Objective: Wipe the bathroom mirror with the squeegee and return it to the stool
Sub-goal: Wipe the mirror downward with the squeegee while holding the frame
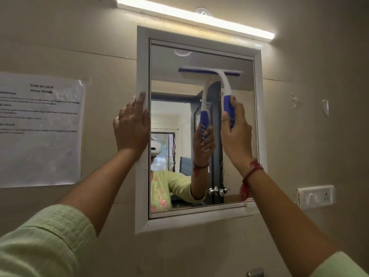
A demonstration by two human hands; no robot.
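The bathroom mirror (239, 136) hangs in a white frame on the beige wall. A blue and white squeegee (225, 82) has its blade pressed flat against the upper part of the glass. My right hand (236, 134) grips its blue handle from below. My left hand (131, 126) lies flat with straight fingers on the mirror's left frame edge. The glass reflects the squeegee, the hand and a person in a light green top. No stool is in view.
A lit tube light (195, 19) runs above the mirror. A printed task sheet (40, 128) is taped to the wall on the left. A white switch plate (315, 196) sits at the lower right. A metal fitting (254, 273) shows at the bottom edge.
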